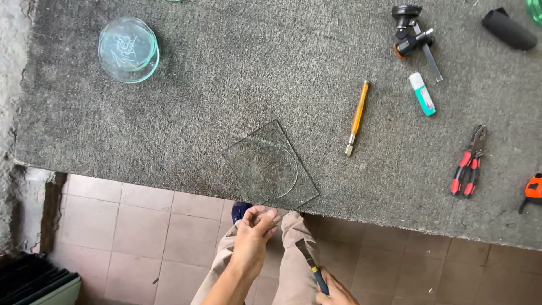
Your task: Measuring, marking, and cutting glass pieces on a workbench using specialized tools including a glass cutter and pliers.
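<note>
A clear square glass pane point(270, 166) with a scored circle on it lies tilted on the grey carpeted table point(226, 85), one corner at the near edge. My left hand point(252, 232) is curled just below that edge, fingers touching the pane's near corner. Lower down, my right hand point(335, 291) holds a blue-handled tool with a dark metal tip point(311, 266), pointing up toward the table edge.
A stack of round glass discs point(129, 49) sits at far left. A yellow glass cutter point(357, 117), small white-and-teal bottle point(422, 94), black circle-cutter head point(411, 35), red pliers point(468, 162), orange tape measure point(533, 189) and black roll point(509, 28) lie right. Tiled floor point(141, 226) below.
</note>
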